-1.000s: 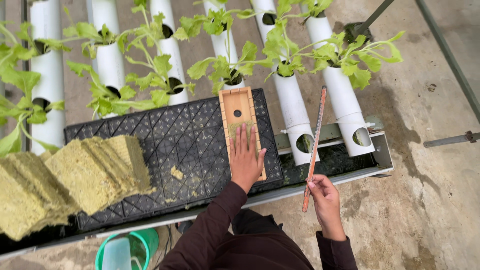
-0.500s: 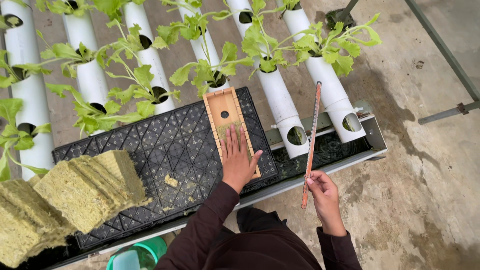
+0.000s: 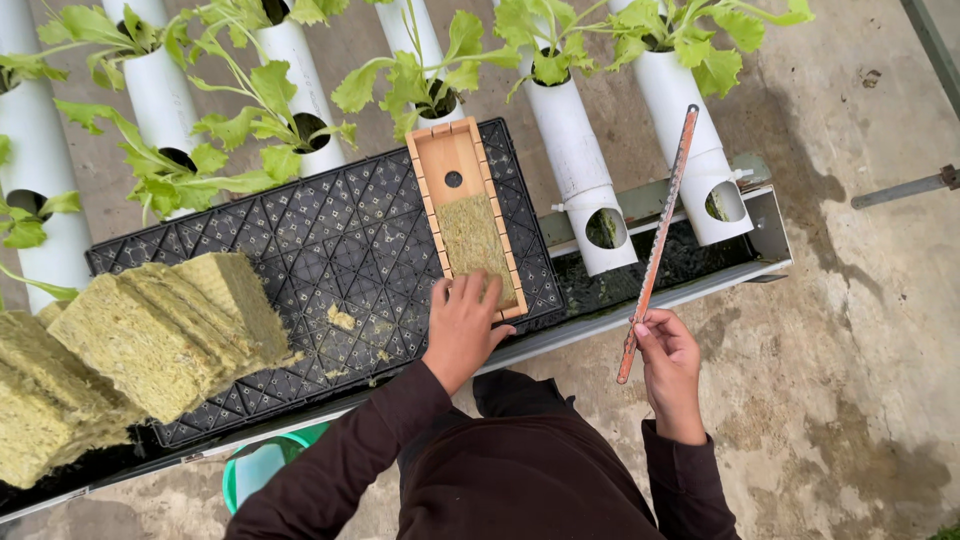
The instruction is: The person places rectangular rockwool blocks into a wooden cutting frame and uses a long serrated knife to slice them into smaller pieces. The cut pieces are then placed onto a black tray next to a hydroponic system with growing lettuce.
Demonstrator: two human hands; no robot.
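Fingers (image 3: 468, 292) on wood tray (image 3: 450, 165); rt hand (image 3: 668, 362) w/ blade (image 3: 658, 240).

Wooden box (image 3: 463, 215) on tray (image 3: 300, 260) — slabs (image 3: 150, 330) left

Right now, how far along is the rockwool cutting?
Done: one rockwool strip sits in the wooden cutting jig on the black mesh tray. In hand: left hand presses the strip's near end; right hand holds the long saw blade upright, clear of the jig. Left: no cut visible; the stacked rockwool slabs wait.
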